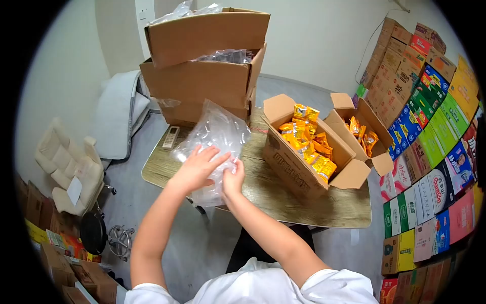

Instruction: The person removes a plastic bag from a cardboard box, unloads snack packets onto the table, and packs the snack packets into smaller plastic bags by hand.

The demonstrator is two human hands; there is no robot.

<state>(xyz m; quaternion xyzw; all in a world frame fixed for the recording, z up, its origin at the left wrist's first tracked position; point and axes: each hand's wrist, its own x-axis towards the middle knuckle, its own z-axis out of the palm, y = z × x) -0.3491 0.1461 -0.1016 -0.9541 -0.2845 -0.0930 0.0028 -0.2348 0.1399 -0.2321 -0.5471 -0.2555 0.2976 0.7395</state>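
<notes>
A clear plastic bag [218, 126] hangs over the front of the table, crumpled and see-through. My left hand [199, 165] lies against the bag with its fingers stretched out and apart. Beside it, my right hand [233, 178] is closed on the bag's edge; its fingertips are partly hidden. To the right stands an open cardboard box [291, 164] holding several orange-yellow snack packets [306, 139]. A second open box [374, 124] with more orange packets is just behind it.
Stacked cardboard boxes [200, 88] with clear plastic in them stand at the table's back left. A remote control [171, 138] lies on the wooden table [324, 213]. Product cartons [430, 152] line the right side. A cream chair [76, 157] is at left.
</notes>
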